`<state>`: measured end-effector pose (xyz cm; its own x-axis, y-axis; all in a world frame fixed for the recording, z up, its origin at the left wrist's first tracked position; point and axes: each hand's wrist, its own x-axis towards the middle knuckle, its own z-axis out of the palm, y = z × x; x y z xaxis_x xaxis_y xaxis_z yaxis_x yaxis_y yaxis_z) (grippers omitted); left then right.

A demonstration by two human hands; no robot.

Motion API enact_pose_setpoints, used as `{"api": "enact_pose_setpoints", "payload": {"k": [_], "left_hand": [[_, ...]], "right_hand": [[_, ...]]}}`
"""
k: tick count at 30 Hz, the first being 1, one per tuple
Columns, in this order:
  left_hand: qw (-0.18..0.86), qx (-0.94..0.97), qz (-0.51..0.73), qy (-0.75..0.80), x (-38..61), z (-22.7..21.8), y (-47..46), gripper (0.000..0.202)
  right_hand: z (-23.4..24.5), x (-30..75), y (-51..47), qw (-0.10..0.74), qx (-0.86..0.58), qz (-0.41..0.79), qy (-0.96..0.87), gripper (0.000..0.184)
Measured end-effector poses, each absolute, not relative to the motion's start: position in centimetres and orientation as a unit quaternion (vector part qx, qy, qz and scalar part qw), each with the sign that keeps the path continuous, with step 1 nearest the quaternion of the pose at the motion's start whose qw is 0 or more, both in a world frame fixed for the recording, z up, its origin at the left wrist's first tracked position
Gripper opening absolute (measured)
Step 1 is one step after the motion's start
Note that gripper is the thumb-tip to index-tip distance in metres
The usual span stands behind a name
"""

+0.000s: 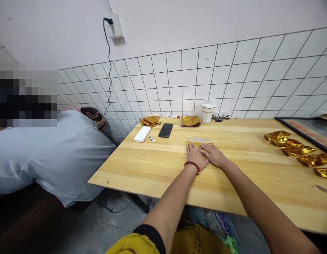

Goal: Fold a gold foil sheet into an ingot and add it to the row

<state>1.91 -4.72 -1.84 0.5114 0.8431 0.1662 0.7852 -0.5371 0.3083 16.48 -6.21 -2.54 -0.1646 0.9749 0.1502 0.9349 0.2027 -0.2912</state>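
Head view shows both hands flat on a small sheet of paper point(197, 140), gold along its near part and pale along its far edge, which lies on the wooden table point(142, 165) in front of the person. The left hand point(196, 157), with a red bead bracelet point(192, 163) at its wrist, has its fingers straight and slightly spread, grasping nothing. The right hand point(214, 155) is laid out flat too, fingers close together, their tips meeting the left hand near its thumb. Beyond them, toward the tiled wall point(174, 81), are a black phone point(165, 130), a stack of gold paper point(190, 121) and a white cup point(207, 113) beside some glasses point(223, 117). Folded gold pieces point(298, 150) lie in a slanting row well to the right. Left of the table, a person in a pale shirt point(62, 158) leans over.
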Motion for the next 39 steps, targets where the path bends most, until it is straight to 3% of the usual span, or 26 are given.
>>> {"api": "enact_pose_setpoints", "payload": {"k": [6,15,20,27,30,39], "left_hand": [[0.11,0.845,0.126,0.508,1.9,-1.5,-5.1,0.08],[0.079,0.831,0.161,0.527,1.2,-1.0,-6.8,0.073],[0.078,0.852,0.099,0.507,-2.3,1.6,-2.1,0.041],[0.042,0.833,0.084,0.545,-7.7,2.2,5.6,0.046],[0.038,0.836,0.089,0.541,-7.8,1.4,6.3,0.038],[0.067,0.833,0.146,0.529,-7.0,0.1,7.5,0.04]], "right_hand": [[-1.8,15.6,-7.6,0.107,-0.695,0.058,-0.708,0.056],[-2.4,15.2,-8.9,0.118,-0.776,0.02,-0.62,0.059],[-2.8,15.2,-8.8,0.125,-0.776,-0.004,-0.618,0.055],[-2.8,15.3,-8.6,0.138,-0.774,-0.016,-0.618,0.053],[-2.8,15.2,-8.6,0.137,-0.774,-0.015,-0.618,0.053],[-2.7,15.0,-8.7,0.121,-0.779,-0.014,-0.615,0.055]]}}
